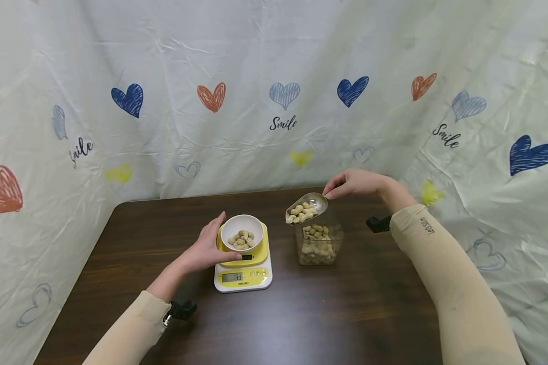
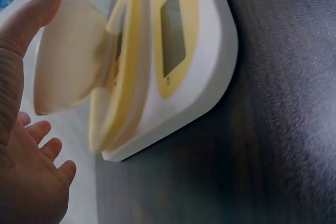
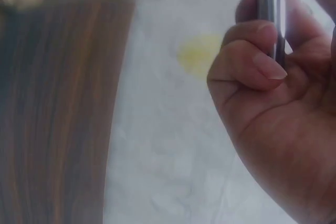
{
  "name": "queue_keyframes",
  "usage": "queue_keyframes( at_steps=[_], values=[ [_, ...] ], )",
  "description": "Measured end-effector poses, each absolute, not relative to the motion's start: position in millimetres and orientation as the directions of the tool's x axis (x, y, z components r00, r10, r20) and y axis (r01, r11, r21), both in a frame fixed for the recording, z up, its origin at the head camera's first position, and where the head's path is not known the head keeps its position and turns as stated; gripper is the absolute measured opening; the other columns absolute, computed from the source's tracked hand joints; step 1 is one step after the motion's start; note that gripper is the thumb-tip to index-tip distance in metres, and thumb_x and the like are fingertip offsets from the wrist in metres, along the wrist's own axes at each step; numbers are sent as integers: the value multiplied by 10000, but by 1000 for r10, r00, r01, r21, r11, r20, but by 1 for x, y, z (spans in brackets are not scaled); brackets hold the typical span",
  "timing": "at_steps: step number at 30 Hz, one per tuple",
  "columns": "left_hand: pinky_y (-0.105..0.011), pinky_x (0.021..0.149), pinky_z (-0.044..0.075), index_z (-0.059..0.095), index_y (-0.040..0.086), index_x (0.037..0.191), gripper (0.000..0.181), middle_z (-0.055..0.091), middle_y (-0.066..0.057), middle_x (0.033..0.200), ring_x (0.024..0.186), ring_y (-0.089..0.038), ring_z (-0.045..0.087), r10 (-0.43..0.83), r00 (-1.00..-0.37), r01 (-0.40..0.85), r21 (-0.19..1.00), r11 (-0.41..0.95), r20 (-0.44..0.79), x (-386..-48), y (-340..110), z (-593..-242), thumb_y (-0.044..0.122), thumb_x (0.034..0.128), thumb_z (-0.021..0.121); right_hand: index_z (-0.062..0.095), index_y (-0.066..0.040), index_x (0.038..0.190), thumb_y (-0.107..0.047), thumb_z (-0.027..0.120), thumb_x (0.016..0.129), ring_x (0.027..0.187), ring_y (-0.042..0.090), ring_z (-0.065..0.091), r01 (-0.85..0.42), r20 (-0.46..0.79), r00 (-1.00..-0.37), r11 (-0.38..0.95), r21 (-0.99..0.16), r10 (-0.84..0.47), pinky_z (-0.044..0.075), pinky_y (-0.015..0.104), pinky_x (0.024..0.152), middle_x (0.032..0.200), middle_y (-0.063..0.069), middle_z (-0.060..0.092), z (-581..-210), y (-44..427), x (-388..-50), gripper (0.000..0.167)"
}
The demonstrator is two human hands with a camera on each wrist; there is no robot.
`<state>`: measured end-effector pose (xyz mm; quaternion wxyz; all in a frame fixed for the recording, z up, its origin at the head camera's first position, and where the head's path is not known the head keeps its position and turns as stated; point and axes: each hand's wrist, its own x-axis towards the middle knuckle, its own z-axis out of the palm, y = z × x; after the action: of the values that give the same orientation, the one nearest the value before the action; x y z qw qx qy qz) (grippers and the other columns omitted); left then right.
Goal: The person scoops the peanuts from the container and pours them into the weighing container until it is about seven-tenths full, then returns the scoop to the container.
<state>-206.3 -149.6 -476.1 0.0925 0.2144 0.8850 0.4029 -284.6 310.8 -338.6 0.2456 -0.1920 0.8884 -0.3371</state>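
Note:
A white bowl (image 1: pixel 253 224) with peanuts stands on a yellow and white kitchen scale (image 1: pixel 267 263), whose display appears to read 193. My left hand (image 1: pixel 206 248) lies around the bowl's left side, thumb in front and fingers spread behind; in the left wrist view the thumb of the hand (image 2: pixel 26 108) is beside the bowl (image 2: pixel 71 51). With curled fingers, my right hand (image 1: pixel 358 183) grips the handle of a metal scoop (image 1: pixel 318 202) loaded with peanuts, above a clear container (image 1: pixel 338 238). The right wrist view shows the hand (image 3: pixel 278 98) wrapped round the metal handle (image 3: pixel 272 9).
More peanuts (image 1: pixel 317 248) fill part of the clear container, to the right of the scale. The dark wooden table (image 1: pixel 301 324) reaches back to a hanging white cloth (image 1: pixel 246 152) printed with hearts, which also covers both sides.

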Motion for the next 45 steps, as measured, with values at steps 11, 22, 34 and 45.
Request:
queue_keyframes(
  at_steps=[11,22,34,45],
  values=[
    [-640,1140,245,111,113,1651,1295,240,-163,1643,1497,-388,166,431,-902,281,753,595,-4,-206,-145,-484,574,723,887,770,-197,1169,-395,750,944,1124,220,626,-198,-263,-814,672,-713,-518,483,460,972,1193,14,704,-344,257,-278,300],
    [-597,1082,342,203,99,1633,1213,342,-165,1556,1400,-349,284,419,-908,272,747,606,-9,-208,-143,-484,585,741,867,767,-154,1146,-293,738,967,1068,202,636,-262,-226,-826,707,-657,-516,489,435,942,1128,8,715,-340,212,-274,229],
    [-591,1094,327,213,103,1629,1201,353,-157,1550,1402,-342,285,418,-909,273,758,593,1,-208,-143,-486,557,739,880,777,-98,1073,-200,739,964,988,211,645,-281,-194,-838,708,-648,-510,501,414,890,1055,26,731,-337,196,-277,153],
    [-636,1138,251,83,134,1656,1286,223,-142,1640,1490,-372,155,412,-911,268,761,590,1,-206,-144,-480,565,741,877,779,-119,1094,-248,741,965,1039,223,632,-305,-154,-838,683,-663,-524,494,431,908,1118,38,714,-328,214,-273,187]
  ],
)
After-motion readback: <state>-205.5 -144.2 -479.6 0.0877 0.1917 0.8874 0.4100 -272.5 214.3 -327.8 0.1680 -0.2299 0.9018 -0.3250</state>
